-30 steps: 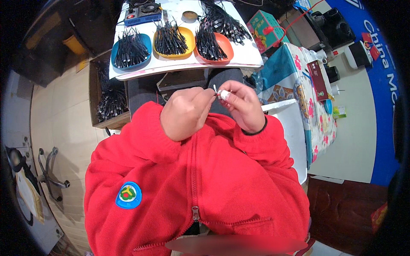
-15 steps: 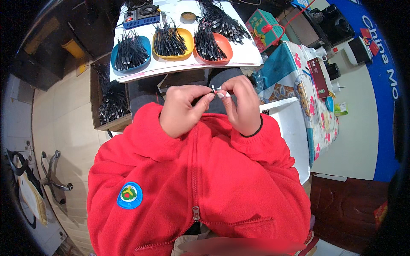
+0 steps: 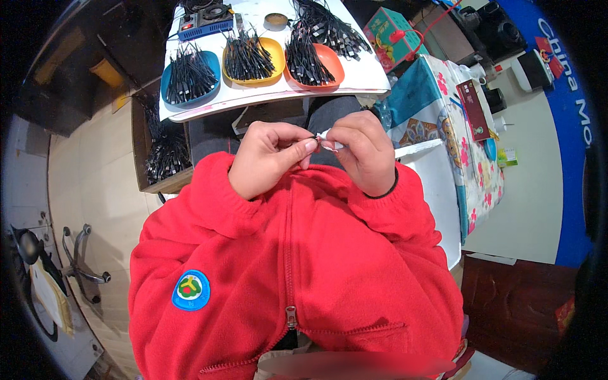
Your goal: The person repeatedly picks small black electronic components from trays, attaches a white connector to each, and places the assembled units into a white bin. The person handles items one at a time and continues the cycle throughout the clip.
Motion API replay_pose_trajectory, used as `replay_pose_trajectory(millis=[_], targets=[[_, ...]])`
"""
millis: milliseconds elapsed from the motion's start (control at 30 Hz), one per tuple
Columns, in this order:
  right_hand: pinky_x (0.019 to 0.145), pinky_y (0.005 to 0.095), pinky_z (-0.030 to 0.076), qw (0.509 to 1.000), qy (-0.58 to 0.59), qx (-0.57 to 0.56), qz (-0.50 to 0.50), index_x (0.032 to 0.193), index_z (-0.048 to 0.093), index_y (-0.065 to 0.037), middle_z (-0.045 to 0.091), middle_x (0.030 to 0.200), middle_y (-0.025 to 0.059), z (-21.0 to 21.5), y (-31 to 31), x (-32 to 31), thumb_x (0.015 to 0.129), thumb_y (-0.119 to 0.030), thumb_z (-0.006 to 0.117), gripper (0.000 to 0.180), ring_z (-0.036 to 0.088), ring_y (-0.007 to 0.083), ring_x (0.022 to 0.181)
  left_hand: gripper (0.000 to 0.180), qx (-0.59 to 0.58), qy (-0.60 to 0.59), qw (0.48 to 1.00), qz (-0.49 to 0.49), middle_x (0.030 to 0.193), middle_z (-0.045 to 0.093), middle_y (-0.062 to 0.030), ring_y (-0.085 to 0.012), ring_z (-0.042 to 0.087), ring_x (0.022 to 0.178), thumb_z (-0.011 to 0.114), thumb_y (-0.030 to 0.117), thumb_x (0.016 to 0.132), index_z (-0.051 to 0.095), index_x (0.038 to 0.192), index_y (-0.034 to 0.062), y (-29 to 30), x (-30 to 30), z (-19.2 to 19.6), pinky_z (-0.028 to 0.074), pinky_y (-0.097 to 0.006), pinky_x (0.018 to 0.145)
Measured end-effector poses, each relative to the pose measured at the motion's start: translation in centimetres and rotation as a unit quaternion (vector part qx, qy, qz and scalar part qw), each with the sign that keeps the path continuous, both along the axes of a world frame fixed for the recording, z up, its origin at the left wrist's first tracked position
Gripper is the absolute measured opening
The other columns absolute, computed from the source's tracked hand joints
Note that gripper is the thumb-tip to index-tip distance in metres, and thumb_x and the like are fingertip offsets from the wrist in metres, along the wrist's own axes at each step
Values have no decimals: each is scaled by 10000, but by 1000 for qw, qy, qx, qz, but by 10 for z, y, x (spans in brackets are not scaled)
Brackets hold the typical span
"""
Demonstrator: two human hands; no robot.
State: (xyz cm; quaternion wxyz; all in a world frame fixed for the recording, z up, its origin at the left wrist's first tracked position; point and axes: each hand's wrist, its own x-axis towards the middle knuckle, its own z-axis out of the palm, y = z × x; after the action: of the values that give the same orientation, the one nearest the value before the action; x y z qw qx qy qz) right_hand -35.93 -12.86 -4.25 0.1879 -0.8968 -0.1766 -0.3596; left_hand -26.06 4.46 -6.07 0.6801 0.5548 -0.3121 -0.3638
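Observation:
Close in front of my chest, my left hand is closed, thumb and forefinger pinching a small dark piece that looks like a cable end. Opposite it, my right hand pinches a crumpled white scrap, perhaps tissue or paper, against that piece. The fingertips of both hands almost meet, and they hide most of what they hold. Beyond them on the white table, bundles of short black cables lie in a blue tray, a yellow tray and an orange tray.
Another cable heap lies behind the trays, near a small round tin and a blue burner-like device. At the left stands a cardboard box of cables. A white foam box and a cloth-covered table are on the right.
My right hand has turned slightly and its fingers have closed further over the white scrap, which now looks more crumpled. My left hand has shifted slightly left and keeps its pinch.

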Motion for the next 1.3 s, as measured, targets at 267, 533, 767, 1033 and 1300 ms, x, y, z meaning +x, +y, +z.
replay_pose_trajectory(millis=[267,533,767,1033,1300], targets=[[671,287,434,968,114,215,-54,935,539,-15,551,837,103,-22,19,-2,836,-69,594,126,548,253,738,150,-81,-535,821,184,694,587,-150,-293,595,600,637,-15,776,626,925,-21,-7,-10,-15,469,-339,534],[676,269,447,979,104,158,-79,1000,580,-40,558,891,61,-2,10,-12,818,-25,649,195,556,159,810,102,-50,-325,937,122,709,631,-130,-202,603,585,638,9,813,653,902,-38,3,-2,-11,464,-286,534],[667,341,448,988,-77,-123,-43,898,587,-66,564,844,49,4,8,-3,676,-93,670,239,570,233,781,128,-44,-80,995,35,686,633,-79,-75,545,583,621,47,863,673,925,-52,4,-5,-7,440,-231,537],[657,264,408,876,322,357,14,958,534,-32,516,824,40,-12,9,-11,931,-120,530,92,481,144,713,129,-88,-581,795,150,684,570,-148,-311,580,587,617,-32,773,619,901,-19,-2,-8,-17,463,-334,526],[718,249,465,910,285,299,41,1036,588,-5,593,962,71,11,-6,-14,878,-114,598,192,580,143,839,112,-79,-184,980,-18,782,637,-98,-145,575,613,600,21,847,644,926,-44,6,7,-10,461,-265,559]])
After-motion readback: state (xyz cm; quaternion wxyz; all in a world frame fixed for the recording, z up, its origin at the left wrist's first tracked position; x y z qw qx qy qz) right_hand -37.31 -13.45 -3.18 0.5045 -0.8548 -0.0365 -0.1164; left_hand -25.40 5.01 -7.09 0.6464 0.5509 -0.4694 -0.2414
